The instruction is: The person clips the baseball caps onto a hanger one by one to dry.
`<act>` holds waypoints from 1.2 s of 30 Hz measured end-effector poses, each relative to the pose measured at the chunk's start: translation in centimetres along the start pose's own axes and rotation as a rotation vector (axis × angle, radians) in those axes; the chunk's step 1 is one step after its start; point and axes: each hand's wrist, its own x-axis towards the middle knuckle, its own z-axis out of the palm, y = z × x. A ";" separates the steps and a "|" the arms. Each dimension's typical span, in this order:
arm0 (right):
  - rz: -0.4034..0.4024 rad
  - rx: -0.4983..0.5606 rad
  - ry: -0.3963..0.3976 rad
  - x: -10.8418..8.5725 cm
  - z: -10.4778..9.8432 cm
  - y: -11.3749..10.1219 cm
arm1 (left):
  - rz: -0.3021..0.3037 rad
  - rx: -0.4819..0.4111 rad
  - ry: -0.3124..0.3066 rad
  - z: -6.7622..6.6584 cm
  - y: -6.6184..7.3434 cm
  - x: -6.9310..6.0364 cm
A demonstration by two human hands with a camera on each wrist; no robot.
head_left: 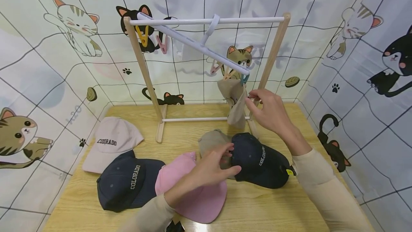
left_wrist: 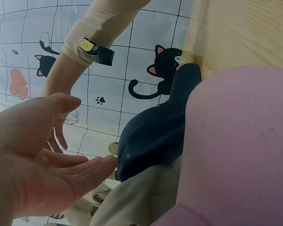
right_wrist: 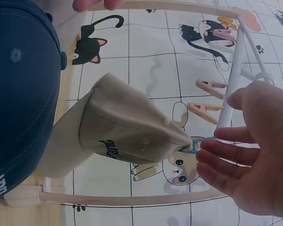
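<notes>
A beige cap [head_left: 236,108] hangs from the low right end of a tilted lavender hanger [head_left: 190,44], held by a blue clothespin [right_wrist: 194,145]. My right hand [head_left: 268,112] is beside that cap, its fingers loosely bent and apart. In the right wrist view the fingertips are close to the clothespin; whether they touch it I cannot tell. My left hand [head_left: 209,165] hovers over a pink cap [head_left: 206,203] and a greyish-beige cap [head_left: 209,140], fingers spread and holding nothing. To its right sits a navy cap [head_left: 257,162].
A wooden rack [head_left: 141,63] with a white top rod [head_left: 251,20] carries the hanger. Yellow [head_left: 143,37] and pink [head_left: 162,44] clothespins hang at its high left end. Another navy cap [head_left: 116,182] and a pale cap [head_left: 112,128] lie at the table's left.
</notes>
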 end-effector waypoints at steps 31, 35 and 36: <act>-0.140 0.023 -0.153 -2.0 0.8 -1.4 | -0.088 -0.073 0.042 2.0 -1.9 1.5; -0.142 0.026 -0.163 -2.0 0.8 -1.6 | -0.138 -0.242 0.029 2.2 -1.8 1.9; -0.141 0.027 -0.166 -2.0 0.8 -1.6 | -0.156 -0.271 0.031 2.2 -1.8 2.0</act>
